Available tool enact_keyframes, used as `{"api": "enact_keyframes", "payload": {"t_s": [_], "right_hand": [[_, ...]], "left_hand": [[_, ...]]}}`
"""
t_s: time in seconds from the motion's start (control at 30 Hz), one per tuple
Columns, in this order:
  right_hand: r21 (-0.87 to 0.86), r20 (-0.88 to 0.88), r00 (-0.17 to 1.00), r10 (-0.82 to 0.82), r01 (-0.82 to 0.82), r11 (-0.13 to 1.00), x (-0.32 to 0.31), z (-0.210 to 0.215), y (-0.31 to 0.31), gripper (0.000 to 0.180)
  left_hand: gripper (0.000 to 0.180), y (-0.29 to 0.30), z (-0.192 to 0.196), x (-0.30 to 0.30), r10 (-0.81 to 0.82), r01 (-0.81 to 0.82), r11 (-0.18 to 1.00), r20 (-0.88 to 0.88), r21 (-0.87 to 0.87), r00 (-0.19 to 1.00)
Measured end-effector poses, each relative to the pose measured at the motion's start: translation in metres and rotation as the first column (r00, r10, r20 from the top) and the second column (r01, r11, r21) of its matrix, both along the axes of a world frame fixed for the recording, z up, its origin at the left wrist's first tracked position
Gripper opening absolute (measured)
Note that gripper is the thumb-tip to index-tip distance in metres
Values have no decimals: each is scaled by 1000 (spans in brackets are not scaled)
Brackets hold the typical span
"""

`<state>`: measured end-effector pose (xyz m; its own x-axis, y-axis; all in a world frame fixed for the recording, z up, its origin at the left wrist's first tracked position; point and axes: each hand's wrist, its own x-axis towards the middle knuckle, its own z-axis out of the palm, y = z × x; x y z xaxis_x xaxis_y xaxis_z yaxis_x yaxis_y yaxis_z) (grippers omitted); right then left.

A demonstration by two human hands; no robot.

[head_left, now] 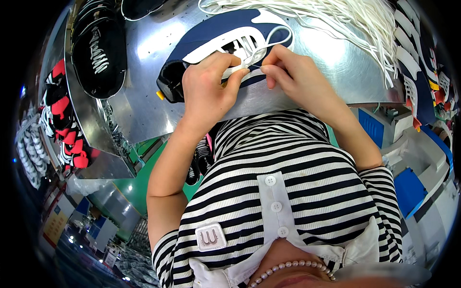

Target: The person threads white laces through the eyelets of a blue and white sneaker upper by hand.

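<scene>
The navy shoe upper point(216, 30) lies on the counter point(144, 103), and over its white eyelet panel the left hand point(209, 84) and right hand point(302, 79) each pinch the white lace point(268, 44), thumb and forefinger nearly meeting. Left of the upper rests a black shoe piece point(98, 53); to its right spreads a heap of loose white laces point(355, 29).

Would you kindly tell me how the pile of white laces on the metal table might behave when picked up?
The white laces would likely be floppy, since they bend in loose curves. Being thin, each is probably light. Some may tangle, as they cross one another on the metal table.
</scene>
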<state>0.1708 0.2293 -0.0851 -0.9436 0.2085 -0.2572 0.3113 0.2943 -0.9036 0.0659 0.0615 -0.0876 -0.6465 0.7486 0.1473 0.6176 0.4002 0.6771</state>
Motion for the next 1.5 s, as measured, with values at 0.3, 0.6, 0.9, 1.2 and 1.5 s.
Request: {"api": "enact_keyframes", "payload": {"t_s": [0.3,0.6,0.9,1.2,1.5], "right_hand": [[110,42,995,-90,85,990,-11,-29,-23,15],[392,-287,944,160,-37,919,-3,28,36,24],[612,-91,931,354,-228,757,-52,-23,-4,15],[156,-225,931,287,-256,954,-53,-37,3,20],[127,-614,787,54,31,991,-53,-22,26,30]], "left_hand": [[13,-3,-5,5,-49,42,998,-183,-39,982],[14,9,13,17,-175,173,985,-231,-30,957],[12,-6,4,15,-178,202,979,-393,18,902],[16,-19,1,10,-197,237,970,-397,53,897],[13,-28,-9,5,-225,226,974,-306,-34,925]]}}
